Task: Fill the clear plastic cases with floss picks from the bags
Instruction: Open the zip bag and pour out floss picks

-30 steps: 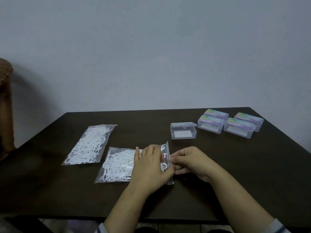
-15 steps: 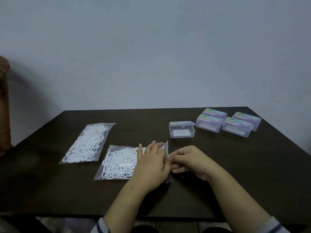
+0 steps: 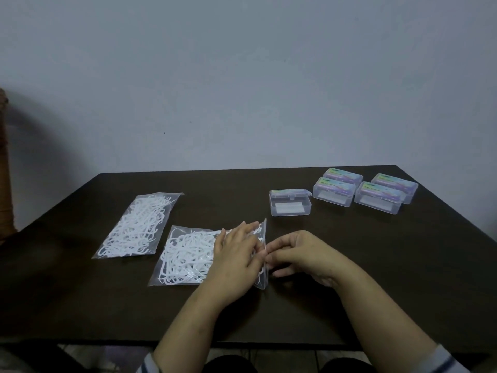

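Here, at the far left of the dark table [image 3: 80,286], I see a sealed bag of floss picks [image 3: 139,224] lying flat, untouched. Just right of it lies the second bag [image 3: 188,255]; my left hand [image 3: 236,261] rests on its right end, fingers mostly straight, pressing the film down beside the upturned mouth. My right hand [image 3: 301,254] meets it there, fingers curled and pinching at the bag's open edge, though exactly what they hold I can't make out. I judge the film thin, limp and slippery, the picks light and prone to tangle, so the stiffer mouth strip is the place to grip. Farther right sits one clear case [image 3: 290,202], then four more cases [image 3: 365,189] clustered together.
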